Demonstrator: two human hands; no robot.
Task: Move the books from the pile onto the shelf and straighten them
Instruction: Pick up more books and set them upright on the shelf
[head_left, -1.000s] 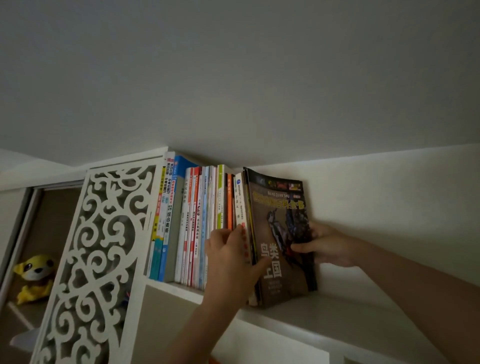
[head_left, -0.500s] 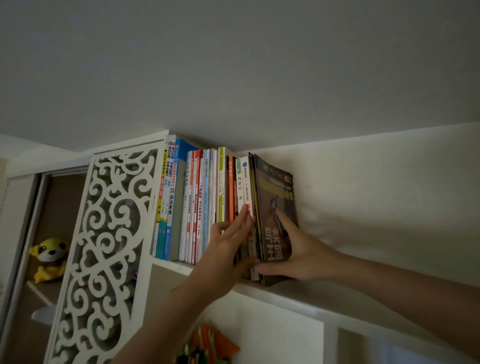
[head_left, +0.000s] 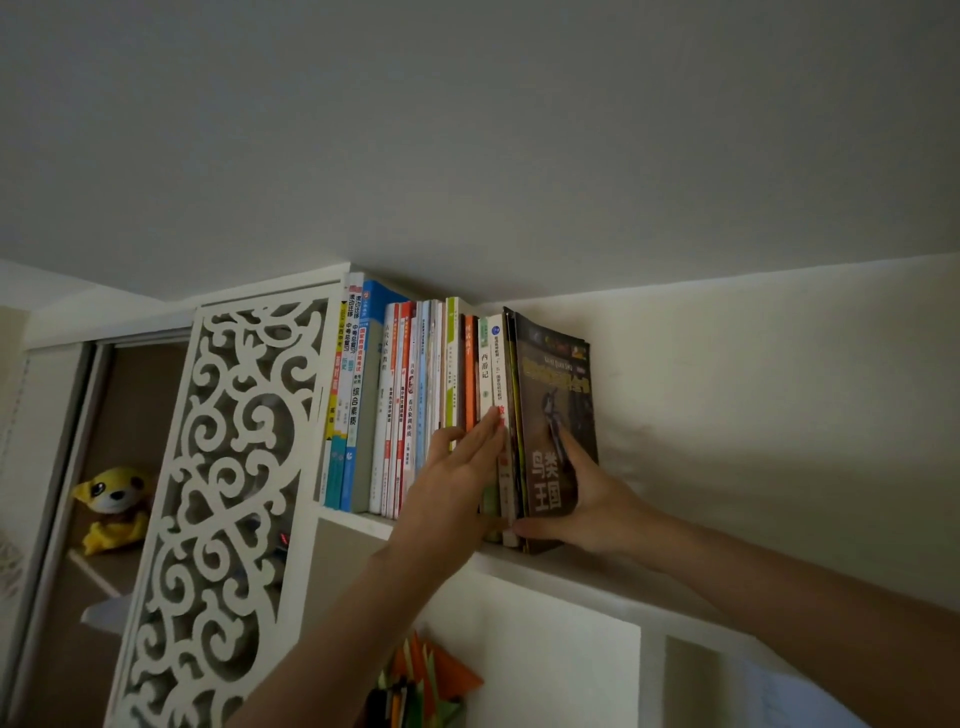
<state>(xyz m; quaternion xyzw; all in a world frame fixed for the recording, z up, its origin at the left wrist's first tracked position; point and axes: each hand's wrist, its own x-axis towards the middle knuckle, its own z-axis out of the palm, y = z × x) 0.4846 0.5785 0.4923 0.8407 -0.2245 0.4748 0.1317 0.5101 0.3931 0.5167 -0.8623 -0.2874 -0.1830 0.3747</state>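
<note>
A row of upright books (head_left: 410, 405) stands on the high white shelf (head_left: 597, 577), close under the ceiling. At the row's right end is a dark brown book (head_left: 558, 384) with a bird on its cover, leaning slightly. My right hand (head_left: 592, 499) lies flat against its cover, thumb at the bottom edge, pressing it toward the row. My left hand (head_left: 457, 483) has its fingers straight and flat against the spines in the right part of the row. The pile of books is out of view.
A white fretwork panel (head_left: 228, 478) bounds the row on the left. Behind it a brown cabinet holds a yellow plush toy (head_left: 111, 504). Below the shelf, orange and green paper items (head_left: 421, 680) stick up. The shelf runs on to the right along a cream wall.
The dark book went from tilted, held at its far edge, to nearly upright against the row. My right hand shifted onto its cover; my left hand opened flat on the spines.
</note>
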